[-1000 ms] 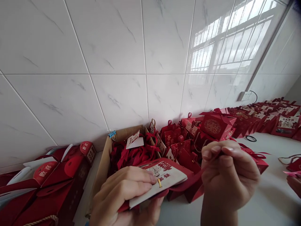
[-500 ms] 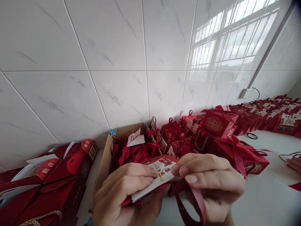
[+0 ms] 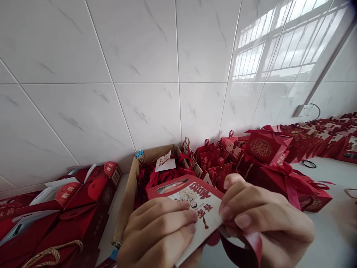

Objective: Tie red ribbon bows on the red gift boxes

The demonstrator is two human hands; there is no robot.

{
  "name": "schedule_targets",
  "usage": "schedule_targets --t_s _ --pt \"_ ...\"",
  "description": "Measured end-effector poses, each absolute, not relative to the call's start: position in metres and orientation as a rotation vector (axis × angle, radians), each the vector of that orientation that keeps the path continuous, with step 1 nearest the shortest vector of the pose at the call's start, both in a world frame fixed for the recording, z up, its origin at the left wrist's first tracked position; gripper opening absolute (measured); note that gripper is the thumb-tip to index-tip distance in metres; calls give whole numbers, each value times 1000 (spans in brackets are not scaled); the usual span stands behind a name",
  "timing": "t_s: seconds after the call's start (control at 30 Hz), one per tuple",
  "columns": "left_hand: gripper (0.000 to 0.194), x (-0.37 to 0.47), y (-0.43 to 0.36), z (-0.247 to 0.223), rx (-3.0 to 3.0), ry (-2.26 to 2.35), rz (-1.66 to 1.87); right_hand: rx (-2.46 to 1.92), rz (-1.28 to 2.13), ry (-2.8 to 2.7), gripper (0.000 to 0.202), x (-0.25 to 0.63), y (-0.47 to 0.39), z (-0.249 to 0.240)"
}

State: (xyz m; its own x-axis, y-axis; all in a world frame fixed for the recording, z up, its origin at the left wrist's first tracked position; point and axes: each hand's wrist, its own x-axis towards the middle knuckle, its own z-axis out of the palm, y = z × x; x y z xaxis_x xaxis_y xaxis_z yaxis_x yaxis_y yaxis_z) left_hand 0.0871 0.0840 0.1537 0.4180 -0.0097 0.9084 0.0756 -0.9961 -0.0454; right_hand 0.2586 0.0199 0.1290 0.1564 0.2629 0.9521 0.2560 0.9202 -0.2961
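Observation:
A red and white paper gift box (image 3: 205, 203) with printed characters, a small drawing and an oval window is held between my hands, tilted toward me. My left hand (image 3: 160, 232) wraps round its left side, fingers across the printed face, thumb underneath. My right hand (image 3: 259, 219) pinches at the box's right edge, where a dark red ribbon (image 3: 251, 249) loops down from the fingers. Just behind the box stands a cardboard carton (image 3: 126, 201) filled with red ribbons (image 3: 150, 173), with a white printed card (image 3: 165, 163) on top.
Red gift boxes (image 3: 92, 203) with rope handles stand at left. Behind and right are small red bags (image 3: 210, 158), a ribboned box (image 3: 263, 145) and long rows of boxes (image 3: 320, 139). A black ring (image 3: 309, 164) lies on the white table (image 3: 331, 175). The tiled wall (image 3: 147, 111) bounds the back.
The gift box has tilted so more of its printed face and its window show. My right hand has moved slightly right, still with the ribbon. The view has shifted left.

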Motion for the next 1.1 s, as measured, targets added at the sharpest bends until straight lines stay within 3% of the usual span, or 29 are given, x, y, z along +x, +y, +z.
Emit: schedule_targets --t_s 0.23,0.57,1.1 --pt "10 90 88 160 -2605 41 -1542 -748 210 -1506 33 260 16 134" --pt "15 91 91 155 -2686 59 -1623 -625 595 -1577 20 262 25 133" --pt "15 94 89 149 -2735 -169 -1859 -531 689 -1657 28 270 27 134"
